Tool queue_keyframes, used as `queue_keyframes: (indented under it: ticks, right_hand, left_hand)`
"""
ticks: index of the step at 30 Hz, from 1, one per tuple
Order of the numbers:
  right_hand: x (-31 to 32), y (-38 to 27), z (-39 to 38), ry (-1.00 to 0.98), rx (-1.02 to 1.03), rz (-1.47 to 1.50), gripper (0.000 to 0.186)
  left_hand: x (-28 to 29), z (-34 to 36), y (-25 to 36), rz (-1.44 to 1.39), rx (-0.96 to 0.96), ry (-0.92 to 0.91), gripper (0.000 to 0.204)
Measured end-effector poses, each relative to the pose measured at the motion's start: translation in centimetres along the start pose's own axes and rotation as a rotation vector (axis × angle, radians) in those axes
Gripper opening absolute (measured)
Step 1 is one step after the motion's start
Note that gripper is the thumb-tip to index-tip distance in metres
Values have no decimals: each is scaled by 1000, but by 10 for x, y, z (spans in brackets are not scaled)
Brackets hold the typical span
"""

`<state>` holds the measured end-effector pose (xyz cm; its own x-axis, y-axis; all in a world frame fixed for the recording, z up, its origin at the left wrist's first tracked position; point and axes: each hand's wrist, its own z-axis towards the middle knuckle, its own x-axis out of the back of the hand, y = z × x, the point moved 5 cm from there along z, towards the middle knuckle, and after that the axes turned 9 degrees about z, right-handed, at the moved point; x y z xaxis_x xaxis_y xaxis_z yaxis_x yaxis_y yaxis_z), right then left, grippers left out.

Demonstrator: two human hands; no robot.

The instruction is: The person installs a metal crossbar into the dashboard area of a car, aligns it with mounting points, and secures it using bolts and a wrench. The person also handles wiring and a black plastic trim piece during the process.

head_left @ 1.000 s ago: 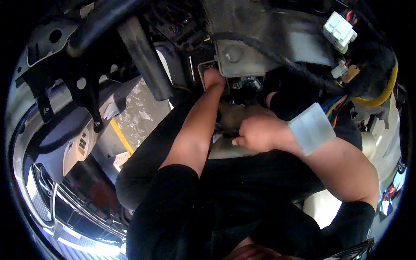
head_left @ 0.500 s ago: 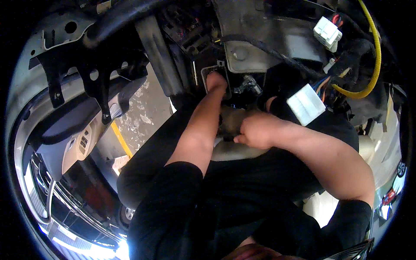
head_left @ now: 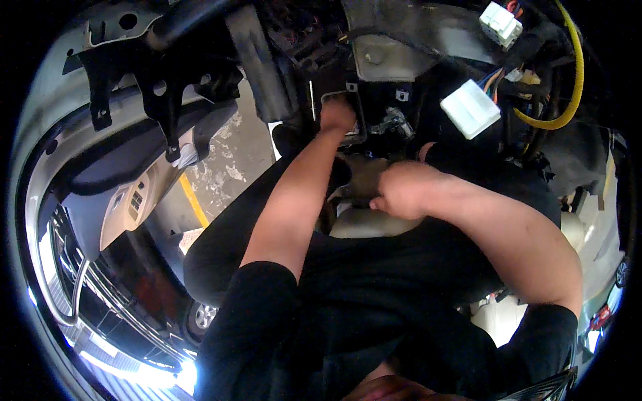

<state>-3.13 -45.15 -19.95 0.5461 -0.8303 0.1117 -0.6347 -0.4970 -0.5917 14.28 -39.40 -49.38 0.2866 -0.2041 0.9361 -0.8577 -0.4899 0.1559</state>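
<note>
My left hand (head_left: 339,115) reaches forward into a dark rectangular frame (head_left: 362,127) inside a stripped car interior. Its fingers are blurred and hidden from above, so what they touch does not show. Over my lap, near the beige seat edge (head_left: 371,224), my right hand (head_left: 409,190) is curled closed with the thumb side toward me. Whatever lies inside those fingers is out of sight. Ahead of the right hand is a small metal mechanism (head_left: 396,123). A large white wiring connector (head_left: 471,109) hangs beyond my right forearm.
Another white connector (head_left: 501,25) and a yellow corrugated tube (head_left: 574,87) hang at the far right. A black metal bracket (head_left: 157,100) juts in at the left, above the open door's panel (head_left: 130,204). A grey post (head_left: 262,63) stands left of my left hand.
The whole view has shifted slightly, with the connectors now higher in the picture. My left hand has turned a little within the frame; my right hand stays curled in nearly the same place.
</note>
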Motion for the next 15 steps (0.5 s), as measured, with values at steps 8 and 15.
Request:
queue_keyframes:
  ticks: [8,15]
  right_hand:
    - [-2,-3,-2,-37,-33,-60,47]
    - [-1,-5,0,-22,-25,-64,47]
  left_hand:
    - [-10,-8,-9,94,43,-364,35]
    - [-59,-10,-2,-71,442,-310,37]
